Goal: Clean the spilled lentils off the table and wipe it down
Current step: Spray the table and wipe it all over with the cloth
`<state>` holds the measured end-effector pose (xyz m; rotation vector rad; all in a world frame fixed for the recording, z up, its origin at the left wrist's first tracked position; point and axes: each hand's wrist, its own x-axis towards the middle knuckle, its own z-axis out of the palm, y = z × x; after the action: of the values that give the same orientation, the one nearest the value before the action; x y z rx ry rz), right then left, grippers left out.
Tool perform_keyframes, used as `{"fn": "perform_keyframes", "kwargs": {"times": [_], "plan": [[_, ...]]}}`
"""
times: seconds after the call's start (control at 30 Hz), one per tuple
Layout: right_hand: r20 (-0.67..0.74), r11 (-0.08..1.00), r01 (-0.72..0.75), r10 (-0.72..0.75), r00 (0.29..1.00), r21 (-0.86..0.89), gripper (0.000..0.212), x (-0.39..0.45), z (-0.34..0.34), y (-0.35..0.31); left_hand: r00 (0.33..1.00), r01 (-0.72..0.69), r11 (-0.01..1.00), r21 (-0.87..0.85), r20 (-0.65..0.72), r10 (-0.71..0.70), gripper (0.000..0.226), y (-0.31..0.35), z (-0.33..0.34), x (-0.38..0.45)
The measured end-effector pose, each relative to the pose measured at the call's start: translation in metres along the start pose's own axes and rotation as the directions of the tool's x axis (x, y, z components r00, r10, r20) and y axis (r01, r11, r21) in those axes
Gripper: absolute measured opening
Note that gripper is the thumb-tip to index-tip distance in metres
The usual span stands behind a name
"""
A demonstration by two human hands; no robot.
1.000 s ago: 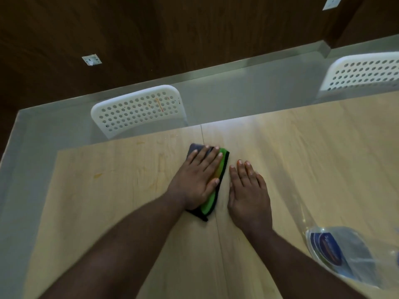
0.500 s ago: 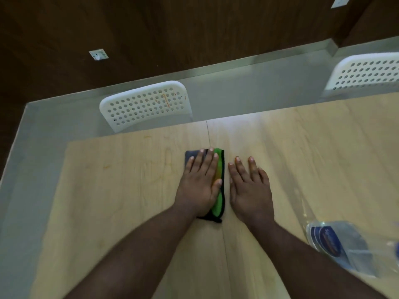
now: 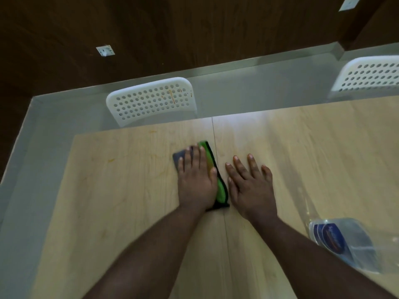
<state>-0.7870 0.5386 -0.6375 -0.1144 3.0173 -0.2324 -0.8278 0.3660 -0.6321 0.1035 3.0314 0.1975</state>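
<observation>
1. Since a second ago the left hand [image 3: 195,180] and the cloth [image 3: 212,173] under it have turned: the cloth's far end then leaned right and now leans left, with its long green edge lying along the seam [image 3: 218,169] in the tabletop [image 3: 121,190]. The right hand [image 3: 250,186] has spread its fingers wider.
2. The left hand lies flat on the cloth, fingers straight and pressed down, thumb on the green strip. It grips nothing.
3. The right hand rests palm down on the bare tabletop just right of the seam, fingers splayed and straight, holding nothing. Its thumb side is just beside the cloth's near right corner.
4. The cloth is folded, dark grey with a green band and black trim. It sits left of the seam, near the middle of the tabletop's depth.
5. Left of the cloth a wide stretch of pale wood runs to the tabletop's left edge, marked by faint yellowish smears [image 3: 111,160]. Beyond the cloth a short strip of wood reaches the far edge.
6. A white perforated chair [image 3: 151,102] stands just past the far edge, and a second one [image 3: 371,76] at the far right.
7. A clear plastic packet [image 3: 345,244] with a blue label lies on the tabletop at the right, near the right forearm.
8. No loose lentils can be made out on the wood.
</observation>
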Motion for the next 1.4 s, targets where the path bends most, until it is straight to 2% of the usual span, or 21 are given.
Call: {"fn": "perform_keyframes", "kwargs": {"times": [0.1,0.2,0.23,0.27,0.3,0.37,0.4,0.47,0.53,0.6,0.67,0.73,0.8,0.87,0.97,1.03,1.1,1.17,1.23,1.3,1.4], "plan": [[0.013,1.0,0.0,0.0,1.0,0.008,0.056,-0.001,-0.004,0.001,0.946,-0.303,0.952,0.033,0.129,0.297,0.073,-0.019,-0.008,-0.043],[0.003,1.0,0.017,-0.017,1.0,0.025,0.057,-0.002,0.0,0.001,0.81,-0.58,0.811,0.082,0.169,0.562,0.073,-0.051,-0.015,0.002],[-0.003,0.999,0.021,-0.021,1.0,0.041,0.057,0.0,0.001,0.001,0.78,-0.621,0.778,0.097,0.174,0.601,0.073,-0.057,-0.016,0.025],[-0.011,0.998,0.02,-0.02,1.0,0.051,0.058,-0.001,0.004,0.002,0.794,-0.604,0.79,0.106,0.16,0.586,0.072,-0.059,-0.012,0.045],[-0.022,0.998,0.02,-0.019,1.0,0.053,0.057,0.0,0.002,0.002,0.851,-0.523,0.845,0.114,0.124,0.51,0.071,-0.06,-0.013,0.061],[-0.047,0.999,0.012,-0.01,0.999,0.049,0.057,0.0,0.002,0.002,0.969,-0.249,0.964,0.089,0.037,0.246,0.071,-0.052,-0.008,0.076],[-0.056,0.999,0.01,-0.007,0.998,0.053,0.056,-0.001,0.002,0.002,0.992,-0.127,0.99,0.064,0.001,0.127,0.071,-0.046,-0.006,0.077],[-0.068,0.998,0.011,-0.007,0.998,0.054,0.055,-0.002,0.001,0.001,0.999,0.031,0.999,0.026,-0.036,-0.03,0.072,-0.029,-0.001,0.059],[-0.08,0.999,0.01,-0.007,0.997,0.039,0.054,-0.007,-0.002,-0.001,0.996,0.074,0.997,0.009,-0.055,-0.074,0.073,-0.015,0.005,0.013],[-0.058,0.999,0.014,-0.012,0.998,0.034,0.054,-0.007,-0.003,-0.001,1.0,-0.008,1.0,0.001,-0.014,0.008,0.073,-0.006,0.01,-0.045],[-0.018,0.998,0.026,-0.025,1.0,0.053,0.057,-0.01,-0.008,-0.003,0.979,-0.194,0.981,0.011,0.067,0.192,0.073,-0.008,0.008,-0.109],[0.026,0.994,0.035,-0.037,0.999,0.099,0.06,-0.019,-0.009,-0.003,0.912,-0.39,0.921,0.0,0.137,0.386,0.071,-0.022,0.004,-0.145],[0.039,0.988,0.051,-0.057,0.998,0.149,0.062,-0.041,-0.01,-0.008,0.854,-0.507,0.862,0.002,0.136,0.502,0.071,-0.041,0.001,-0.137],[0.056,0.98,0.09,-0.101,0.993,0.177,0.063,-0.071,-0.007,-0.01,0.875,-0.476,0.879,0.037,0.118,0.469,0.071,-0.048,0.003,-0.105],[0.084,0.98,0.111,-0.127,0.988,0.168,0.064,-0.122,0.006,-0.019,0.988,-0.151,0.987,0.051,0.051,0.149,0.071,-0.04,0.0,-0.053],[0.04,0.977,0.092,-0.102,0.994,0.193,0.061,-0.139,0.018,-0.021,1.0,-0.014,1.0,0.022,0.023,0.014,0.071,-0.032,0.0,-0.033],[-0.012,0.978,0.093,-0.092,0.996,0.185,0.06,-0.145,0.026,-0.02,1.0,0.027,0.999,0.018,-0.009,-0.027,0.072,-0.026,0.005,-0.036],[-0.022,0.982,0.105,-0.102,0.994,0.16,0.06,-0.145,0.028,-0.022,0.999,0.023,1.0,0.017,-0.024,-0.022,0.072,-0.02,0.008,-0.058],[-0.022,0.983,0.109,-0.107,0.994,0.149,0.059,-0.145,0.027,-0.022,0.999,-0.039,0.999,0.014,-0.005,0.039,0.072,-0.01,0.014,-0.1],[-0.022,0.983,0.104,-0.102,0.995,0.153,0.059,-0.143,0.025,-0.022,0.985,-0.168,0.986,0.021,0.048,0.167,0.071,-0.001,0.014,-0.157],[0.012,0.98,0.111,-0.115,0.993,0.168,0.062,-0.147,0.019,-0.021,0.891,-0.434,0.9,0.034,0.166,0.423,0.071,-0.016,0.011,-0.225]]}}
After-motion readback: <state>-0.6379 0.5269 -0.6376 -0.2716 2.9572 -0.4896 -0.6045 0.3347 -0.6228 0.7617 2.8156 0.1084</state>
